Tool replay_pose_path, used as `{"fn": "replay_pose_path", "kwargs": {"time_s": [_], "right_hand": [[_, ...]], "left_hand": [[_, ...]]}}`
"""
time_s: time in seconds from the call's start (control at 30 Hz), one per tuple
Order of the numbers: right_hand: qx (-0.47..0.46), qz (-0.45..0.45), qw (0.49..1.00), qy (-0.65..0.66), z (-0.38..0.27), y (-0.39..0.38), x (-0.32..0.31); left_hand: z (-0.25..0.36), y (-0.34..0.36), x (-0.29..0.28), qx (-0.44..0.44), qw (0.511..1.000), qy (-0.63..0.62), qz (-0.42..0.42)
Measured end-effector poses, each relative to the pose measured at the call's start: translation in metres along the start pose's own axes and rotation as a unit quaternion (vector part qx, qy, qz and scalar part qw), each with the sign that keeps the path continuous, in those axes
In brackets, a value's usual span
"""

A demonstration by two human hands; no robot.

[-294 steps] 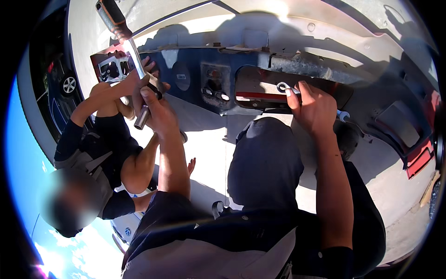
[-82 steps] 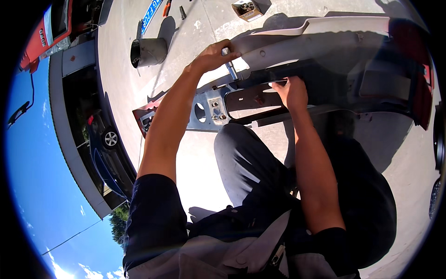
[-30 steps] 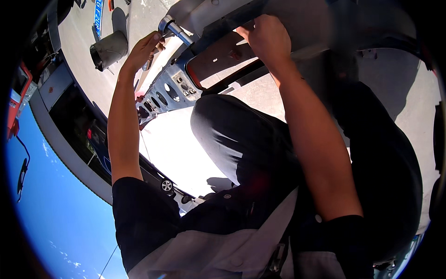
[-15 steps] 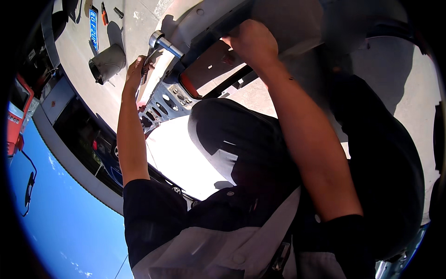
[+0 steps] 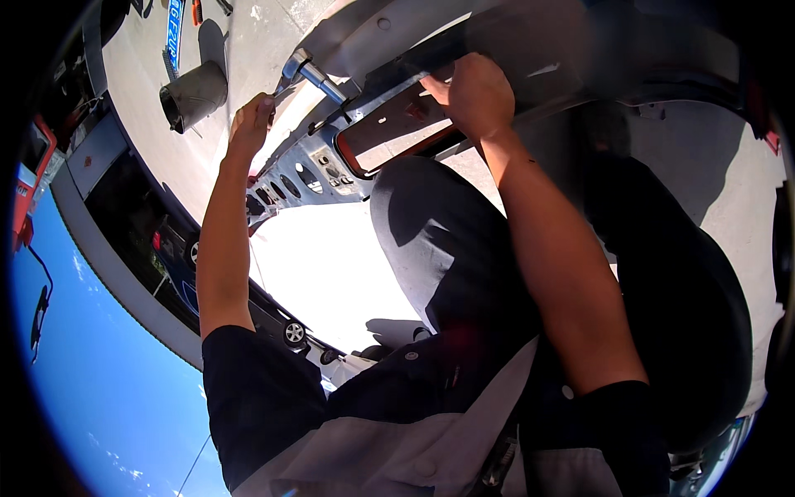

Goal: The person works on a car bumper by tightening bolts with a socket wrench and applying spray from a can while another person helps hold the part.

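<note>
The left hand (image 5: 251,126) is curled narrow around the handle of a ratchet (image 5: 296,64), with the thumb side uppermost; the ratchet's chromed head stands just beyond and to the right of that hand, and a straight shiny extension (image 5: 325,85) slants from it toward the right hand (image 5: 476,95); the extension's far end meets the upper edge of a long blue-grey metal beam (image 5: 315,147), though whether it sits on a bolt there I cannot tell.

The beam lies between the two hands and runs back below the left one, pierced by a row of round and oval holes; the right hand rests, fingers folded into a fist and thumb toward the left hand, at the far side of the beam's rectangular opening (image 5: 396,131); whether it grips anything I cannot tell, since its fingers are turned away.

A pale grey shell (image 5: 356,37) curves beyond both hands; the wearer's dark-trousered knee (image 5: 418,219) rises between them, closer to the body; to the left of the left hand a dull metal cylinder (image 5: 195,97) lies on the ground, with a blue plate (image 5: 174,35) and an orange-handled tool (image 5: 197,12) farther out.
</note>
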State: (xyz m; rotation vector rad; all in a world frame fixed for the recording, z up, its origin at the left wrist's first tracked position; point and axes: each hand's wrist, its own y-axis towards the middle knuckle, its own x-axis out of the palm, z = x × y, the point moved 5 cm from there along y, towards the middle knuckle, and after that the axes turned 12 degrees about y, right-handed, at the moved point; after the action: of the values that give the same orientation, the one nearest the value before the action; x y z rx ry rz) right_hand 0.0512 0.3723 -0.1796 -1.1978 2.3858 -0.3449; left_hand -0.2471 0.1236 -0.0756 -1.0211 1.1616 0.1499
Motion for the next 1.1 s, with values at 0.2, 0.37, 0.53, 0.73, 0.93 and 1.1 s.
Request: {"fn": "replay_pose_path", "kwargs": {"time_s": [0.2, 0.37, 0.53, 0.73, 0.93, 1.1], "right_hand": [[-0.079, 0.077, 0.993, -0.038, 0.004, 0.003, 0.006], [-0.163, 0.120, 0.979, -0.016, 0.008, 0.003, 0.008], [-0.108, 0.073, 0.991, -0.039, 0.012, 0.006, 0.005], [0.008, -0.003, 0.942, 0.336, 0.034, 0.019, 0.015], [0.242, 0.031, 0.721, 0.649, 0.003, -0.012, 0.037], [0.190, 0.047, 0.632, 0.750, 0.027, 0.006, 0.057]], "left_hand": [[0.038, -0.020, -0.055, -0.087, 0.969, 0.222, -0.064], [0.107, -0.037, -0.106, -0.109, 0.889, 0.427, -0.121], [0.089, -0.050, -0.098, -0.054, 0.953, 0.297, -0.028], [0.051, -0.035, -0.058, -0.070, 0.981, 0.178, -0.026], [0.032, -0.034, -0.045, -0.068, 0.994, 0.084, -0.012], [0.017, -0.023, -0.020, -0.036, 0.999, -0.002, 0.029]]}}
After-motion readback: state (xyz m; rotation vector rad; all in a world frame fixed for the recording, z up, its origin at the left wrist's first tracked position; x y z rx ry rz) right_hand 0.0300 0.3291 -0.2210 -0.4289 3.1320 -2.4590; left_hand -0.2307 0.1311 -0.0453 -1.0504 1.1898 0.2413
